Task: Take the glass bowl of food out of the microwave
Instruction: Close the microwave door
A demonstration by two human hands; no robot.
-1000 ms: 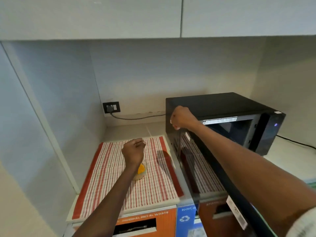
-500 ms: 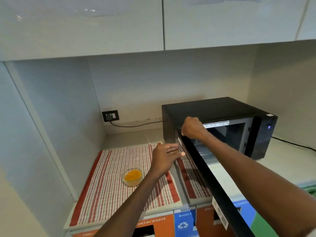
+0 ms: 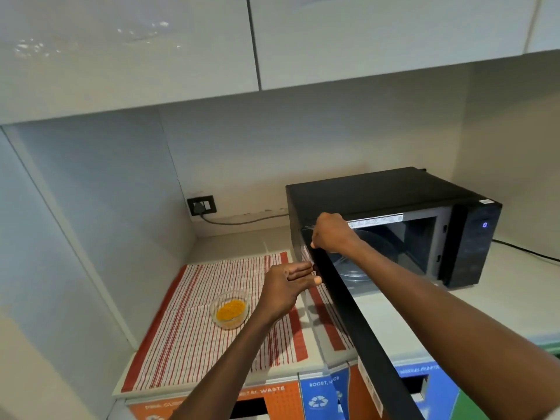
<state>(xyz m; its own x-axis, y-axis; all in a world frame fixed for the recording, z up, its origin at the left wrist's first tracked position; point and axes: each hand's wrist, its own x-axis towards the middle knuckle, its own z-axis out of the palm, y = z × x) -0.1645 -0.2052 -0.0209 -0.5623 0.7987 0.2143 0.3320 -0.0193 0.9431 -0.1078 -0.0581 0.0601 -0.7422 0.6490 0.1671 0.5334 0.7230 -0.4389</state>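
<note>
The small glass bowl (image 3: pixel 231 309) with yellow food stands on a red-striped white cloth (image 3: pixel 188 344), left of the black microwave (image 3: pixel 378 192). The microwave door (image 3: pixel 357 328) swings open toward me, edge-on. My right hand (image 3: pixel 331 233) grips the door's top corner. My left hand (image 3: pixel 288 286) is flat, fingers together, fingertips touching the door's outer face, holding nothing. Inside the cavity only the glass turntable (image 3: pixel 354 268) shows.
A wall socket (image 3: pixel 201 204) with a cable sits behind the cloth. White cabinets (image 3: pixel 272 40) hang overhead and a side panel (image 3: pixel 91 222) closes the left. Labelled waste bins (image 3: pixel 321 398) sit below the counter edge.
My left hand let go of the bowl on the cloth and moved right to the door. The door has swung a little toward the microwave under my right hand.
</note>
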